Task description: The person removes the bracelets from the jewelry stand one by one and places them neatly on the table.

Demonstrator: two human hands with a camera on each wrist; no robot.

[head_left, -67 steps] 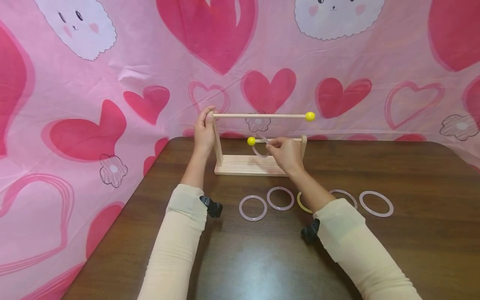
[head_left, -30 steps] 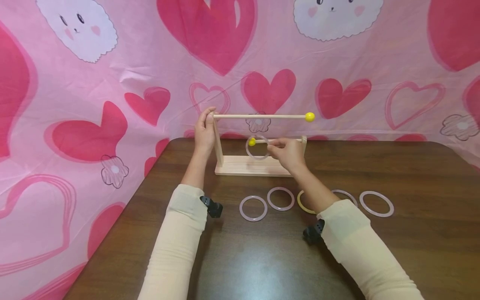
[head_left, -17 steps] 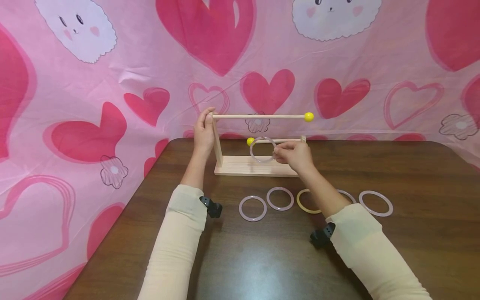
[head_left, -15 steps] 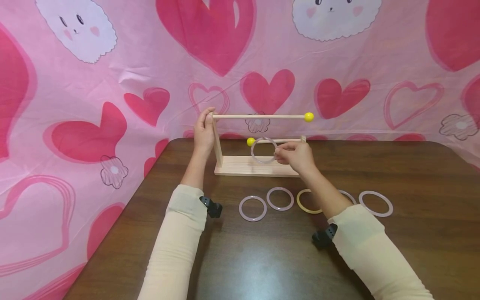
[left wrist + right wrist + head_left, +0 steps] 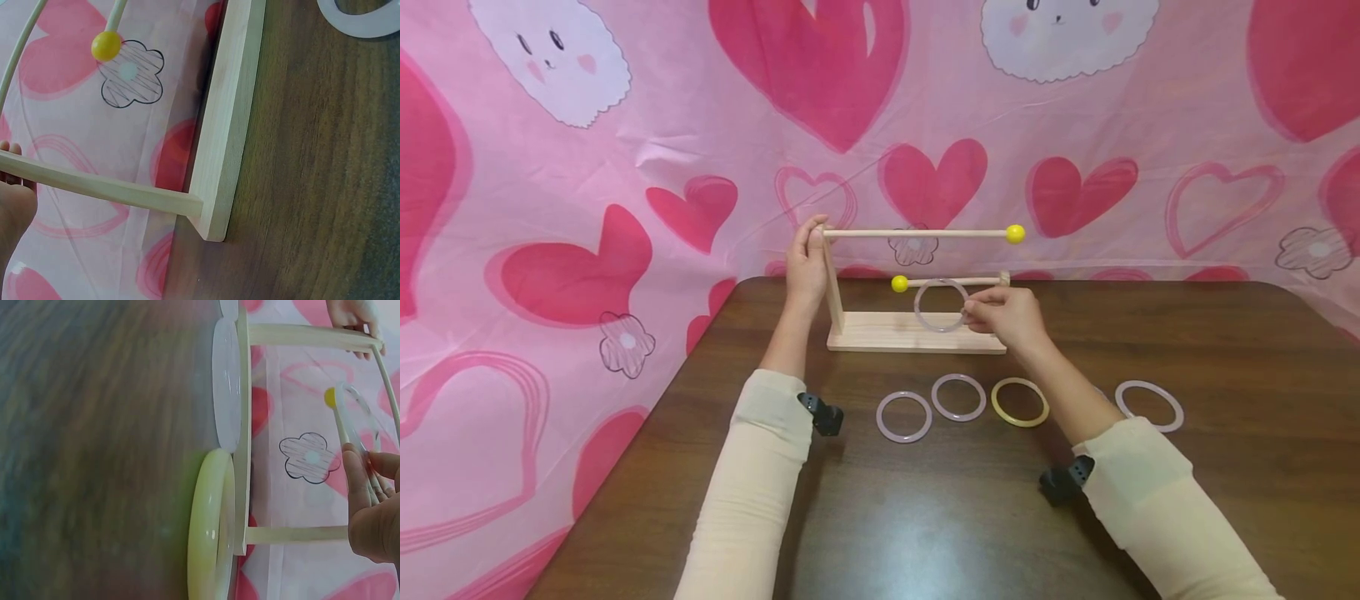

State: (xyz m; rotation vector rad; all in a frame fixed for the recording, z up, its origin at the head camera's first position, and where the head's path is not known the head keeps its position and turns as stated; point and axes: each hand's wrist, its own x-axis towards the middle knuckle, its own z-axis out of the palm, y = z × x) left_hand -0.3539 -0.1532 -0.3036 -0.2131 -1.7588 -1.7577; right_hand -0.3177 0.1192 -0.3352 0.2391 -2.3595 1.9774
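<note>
A pale wooden stand [image 5: 917, 342] has two posts, each with a rod tipped by a yellow ball. My left hand [image 5: 806, 271] grips the top of its left post [image 5: 100, 190]; in the left wrist view that hand is mostly out of frame. Between thumb and fingers, my right hand [image 5: 1009, 317] pinches a translucent lilac ring [image 5: 917, 313] by its right side. The ring overlaps the lower rod [image 5: 981, 281], right of its yellow ball [image 5: 899, 284]. Whether the rod passes through the ring or lies behind it, I cannot tell.
On the brown table [image 5: 887, 517] in front of the stand lie a lilac ring [image 5: 881, 425], another lilac ring [image 5: 935, 406], a yellow ring [image 5: 1018, 424] and a pale ring [image 5: 1150, 385]. One more ring is mostly hidden under my right forearm. A pink heart-patterned cloth [image 5: 715, 100] hangs behind.
My right hand has moved right and slightly down with the lilac ring, from around the lower yellow ball to the right of it. More of the yellow ring shows. My left hand stays put.
</note>
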